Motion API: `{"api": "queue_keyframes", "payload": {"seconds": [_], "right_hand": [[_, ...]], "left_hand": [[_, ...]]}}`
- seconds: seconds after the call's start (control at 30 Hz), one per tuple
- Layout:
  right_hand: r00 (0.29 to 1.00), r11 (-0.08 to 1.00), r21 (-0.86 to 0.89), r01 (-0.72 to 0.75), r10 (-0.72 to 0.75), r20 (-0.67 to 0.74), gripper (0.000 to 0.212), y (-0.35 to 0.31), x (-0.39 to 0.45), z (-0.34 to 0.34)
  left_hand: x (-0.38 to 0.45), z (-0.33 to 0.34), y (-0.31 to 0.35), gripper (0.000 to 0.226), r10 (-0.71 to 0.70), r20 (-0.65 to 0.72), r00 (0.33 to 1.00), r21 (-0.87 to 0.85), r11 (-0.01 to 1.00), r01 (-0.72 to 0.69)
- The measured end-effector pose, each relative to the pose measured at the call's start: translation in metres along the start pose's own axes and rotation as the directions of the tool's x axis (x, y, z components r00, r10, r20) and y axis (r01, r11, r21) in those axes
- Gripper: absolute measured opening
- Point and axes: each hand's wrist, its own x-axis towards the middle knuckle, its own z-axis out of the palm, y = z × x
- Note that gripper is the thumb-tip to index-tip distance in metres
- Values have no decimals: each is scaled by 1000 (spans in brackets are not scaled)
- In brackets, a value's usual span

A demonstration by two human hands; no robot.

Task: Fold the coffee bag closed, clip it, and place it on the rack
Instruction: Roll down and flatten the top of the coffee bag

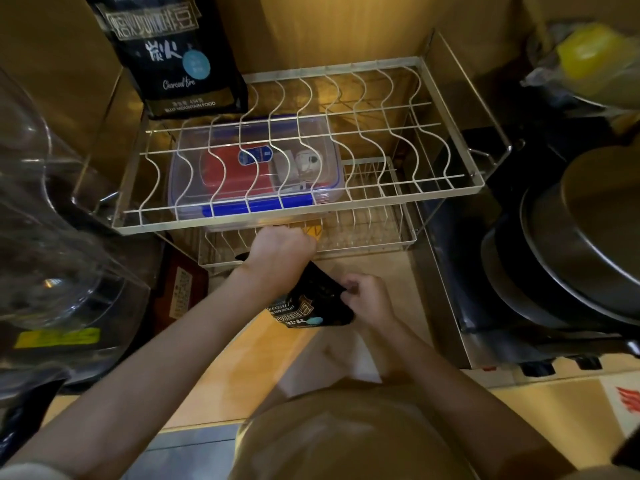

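- While the coffee bag (pixel 313 303) is pinched between both of our hands just above the bench (pixel 249 344), we judge the folding step to be in hand, with clipping and racking not yet done.
- Our right hand (pixel 369 299) is closed on the bag's near edge, fingers curled over the dark foil; the bag lies just left of it and slants up toward the other hand.
- Our left hand (pixel 280 245) is clenched in a fist at the bag's far end, seemingly gripping the top; something yellow (pixel 311 230) shows just beyond its knuckles, perhaps a clip, though we cannot tell.
- Next, we reckon, the fold must be held flat with one hand while the clip goes on.
- Beyond the left hand stands the wire rack (pixel 301 223), its upper tier carrying a second coffee bag (pixel 176 57) at the far left.
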Motion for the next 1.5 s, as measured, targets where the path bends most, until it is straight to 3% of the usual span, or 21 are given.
{"api": "queue_keyframes", "payload": {"seconds": [0.2,0.4,0.6,0.77,0.87,0.97,1.1,1.4,1.5], "right_hand": [[988,994,1,-108,107,-111,11,2,10,16],[987,994,-16,-113,110,-120,8,3,16,20],[989,994,19,-107,108,-97,10,4,20,19],[990,992,13,-122,123,-70,12,7,24,17],[994,994,47,-100,102,-40,19,8,19,12],[997,997,28,-69,70,-26,23,19,3,6],[996,993,-97,-64,69,52,22,30,-22,13],[991,981,-176,85,-102,-90,5,25,-24,28],[985,975,-192,115,-137,-109,10,27,-21,24]], "left_hand": [[-5,4,9,11,34,-65,997,17,999,-33],[-2,4,6,17,109,-16,994,55,993,-108],[4,4,0,22,122,-66,990,16,992,-121],[-1,-9,6,33,249,105,963,16,968,-252],[-3,-7,12,20,290,73,954,111,948,-297],[0,-4,12,15,250,-3,968,135,959,-248],[6,-2,10,15,223,-43,974,24,975,-223],[8,-14,13,18,253,70,965,-109,964,-244],[5,-16,12,19,314,96,945,-145,943,-298]]}}
